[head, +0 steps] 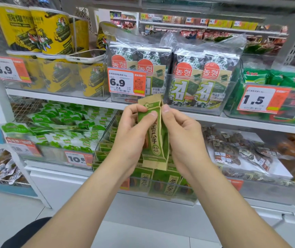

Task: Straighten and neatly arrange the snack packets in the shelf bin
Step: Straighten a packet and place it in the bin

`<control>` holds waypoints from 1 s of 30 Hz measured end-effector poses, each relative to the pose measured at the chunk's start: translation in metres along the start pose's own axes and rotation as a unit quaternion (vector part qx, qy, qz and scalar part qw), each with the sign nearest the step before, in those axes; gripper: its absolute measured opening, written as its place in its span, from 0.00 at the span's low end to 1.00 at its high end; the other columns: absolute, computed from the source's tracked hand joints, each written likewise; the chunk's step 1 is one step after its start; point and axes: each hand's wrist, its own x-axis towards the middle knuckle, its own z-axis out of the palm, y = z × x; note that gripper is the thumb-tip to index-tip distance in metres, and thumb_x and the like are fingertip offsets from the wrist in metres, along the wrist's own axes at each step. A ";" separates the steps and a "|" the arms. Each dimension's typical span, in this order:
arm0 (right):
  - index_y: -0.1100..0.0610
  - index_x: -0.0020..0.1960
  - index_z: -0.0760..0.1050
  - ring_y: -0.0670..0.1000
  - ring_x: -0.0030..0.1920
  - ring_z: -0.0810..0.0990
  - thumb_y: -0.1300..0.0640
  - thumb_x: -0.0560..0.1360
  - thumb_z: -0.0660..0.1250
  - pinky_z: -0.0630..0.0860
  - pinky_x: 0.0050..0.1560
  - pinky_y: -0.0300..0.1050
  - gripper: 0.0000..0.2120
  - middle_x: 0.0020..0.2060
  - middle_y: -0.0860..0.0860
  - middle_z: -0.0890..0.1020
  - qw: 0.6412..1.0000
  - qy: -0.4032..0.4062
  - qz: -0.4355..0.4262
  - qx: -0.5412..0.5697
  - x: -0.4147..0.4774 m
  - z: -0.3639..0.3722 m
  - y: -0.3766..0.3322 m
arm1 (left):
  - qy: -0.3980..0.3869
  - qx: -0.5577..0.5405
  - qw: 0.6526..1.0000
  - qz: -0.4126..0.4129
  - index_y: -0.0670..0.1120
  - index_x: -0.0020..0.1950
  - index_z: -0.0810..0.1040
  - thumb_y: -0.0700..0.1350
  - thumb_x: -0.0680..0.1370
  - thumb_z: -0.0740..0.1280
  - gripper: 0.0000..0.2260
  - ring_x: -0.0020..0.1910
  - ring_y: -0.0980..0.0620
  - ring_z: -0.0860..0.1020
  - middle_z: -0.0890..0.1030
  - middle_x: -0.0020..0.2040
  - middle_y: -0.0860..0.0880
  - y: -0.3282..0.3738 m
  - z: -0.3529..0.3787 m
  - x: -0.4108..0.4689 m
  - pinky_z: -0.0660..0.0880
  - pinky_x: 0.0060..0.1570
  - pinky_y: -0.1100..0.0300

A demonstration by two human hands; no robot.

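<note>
Both hands (134,135) (185,135) pinching packets (154,138), upright, above bin (188,196)

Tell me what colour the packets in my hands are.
The packets are green with tan edges; head view.

Two hands (132,135); held packets (154,133), several, count unclear; four seaweed packs (188,81); four legible price tags (126,81).

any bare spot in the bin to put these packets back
Crowded: green seed packets fill the clear bin along its left wall and front row; its middle hides behind the left hand and right hand. Only bare patch showing: white surface in the neighbouring bin, right of the brown snack packets.
</note>
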 end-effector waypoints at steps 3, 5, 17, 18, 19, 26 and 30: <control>0.60 0.57 0.87 0.50 0.56 0.87 0.58 0.83 0.70 0.80 0.67 0.56 0.08 0.51 0.53 0.89 0.999 0.014 -0.001 -0.029 0.001 -0.001 -0.002 | 0.014 0.024 1.000 -0.005 0.47 0.58 0.74 0.52 0.71 0.80 0.22 0.44 0.51 0.83 0.81 0.52 0.45 0.000 0.003 -0.001 0.79 0.42 0.57; 0.59 0.53 0.87 0.45 0.49 0.86 0.60 0.83 0.69 0.82 0.60 0.48 0.08 0.47 0.51 0.90 0.999 0.034 -0.009 -0.036 0.001 -0.001 -0.005 | 0.015 0.037 0.999 0.004 0.48 0.56 0.74 0.51 0.72 0.80 0.20 0.43 0.52 0.82 0.80 0.51 0.46 0.001 0.005 -0.002 0.78 0.40 0.58; 0.56 0.43 0.86 0.43 0.34 0.79 0.56 0.83 0.72 0.76 0.38 0.41 0.11 0.33 0.51 0.86 0.988 0.049 -0.098 -0.107 0.000 -0.005 0.001 | -0.035 0.078 0.996 0.006 0.47 0.54 0.83 0.42 0.83 0.70 0.03 0.46 0.50 0.81 0.85 0.48 0.45 0.009 -0.005 -0.004 0.76 0.50 0.53; 0.59 0.43 0.85 0.42 0.32 0.78 0.56 0.83 0.71 0.75 0.36 0.39 0.12 0.31 0.49 0.85 0.991 0.029 -0.085 -0.098 0.000 -0.005 -0.001 | -0.045 0.073 0.996 0.003 0.48 0.53 0.83 0.42 0.84 0.69 0.04 0.46 0.50 0.80 0.85 0.47 0.44 0.010 -0.006 -0.005 0.76 0.49 0.52; 0.62 0.44 0.83 0.43 0.32 0.78 0.56 0.84 0.69 0.76 0.36 0.39 0.13 0.31 0.48 0.84 0.994 0.003 -0.069 -0.083 0.000 -0.007 -0.002 | -0.055 0.069 0.996 0.000 0.48 0.52 0.83 0.42 0.84 0.68 0.04 0.45 0.48 0.80 0.84 0.47 0.44 0.011 -0.007 -0.006 0.75 0.48 0.52; 0.57 0.49 0.81 0.50 0.43 0.82 0.52 0.76 0.77 0.80 0.51 0.52 0.09 0.45 0.58 0.86 0.966 -0.172 -0.003 -0.192 0.002 -0.023 -0.009 | -0.025 0.013 0.999 -0.019 0.46 0.55 0.77 0.42 0.86 0.65 0.02 0.44 0.45 0.80 0.83 0.46 0.45 0.019 -0.015 -0.010 0.77 0.46 0.50; 0.58 0.56 0.74 0.60 0.54 0.86 0.51 0.71 0.77 0.85 0.55 0.57 0.20 0.53 0.57 0.86 0.945 -0.245 0.084 -0.200 -0.002 -0.029 -0.008 | 0.009 -0.056 0.998 -0.035 0.48 0.52 0.75 0.43 0.87 0.63 0.04 0.57 0.37 0.77 0.80 0.53 0.39 0.021 -0.014 -0.008 0.72 0.60 0.39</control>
